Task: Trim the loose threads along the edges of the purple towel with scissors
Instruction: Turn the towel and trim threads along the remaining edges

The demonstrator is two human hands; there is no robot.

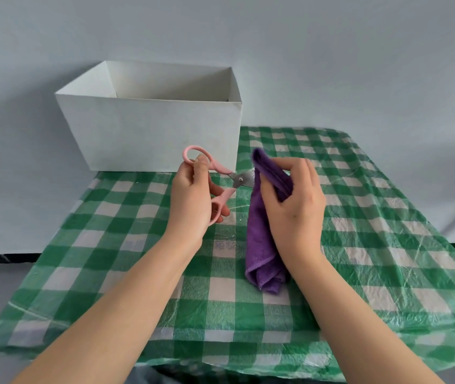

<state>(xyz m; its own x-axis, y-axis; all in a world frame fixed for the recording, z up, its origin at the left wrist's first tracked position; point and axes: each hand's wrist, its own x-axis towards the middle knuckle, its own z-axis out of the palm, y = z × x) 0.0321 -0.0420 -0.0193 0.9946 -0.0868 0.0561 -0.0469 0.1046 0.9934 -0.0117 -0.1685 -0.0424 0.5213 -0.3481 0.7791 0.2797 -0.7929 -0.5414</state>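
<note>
Purple towel [261, 239] hangs bunched from my right hand [294, 206], which grips its top edge, with the bottom fold resting on the table [387, 245]. My left hand [193, 200] holds the pink scissors [215, 184], blades right at the towel's upper edge. White box [149, 128] sits behind, well apart from the towel.

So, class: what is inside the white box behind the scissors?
Only the bare inner walls of the white box show; its front wall hides the floor, so any contents there cannot be seen.
</note>
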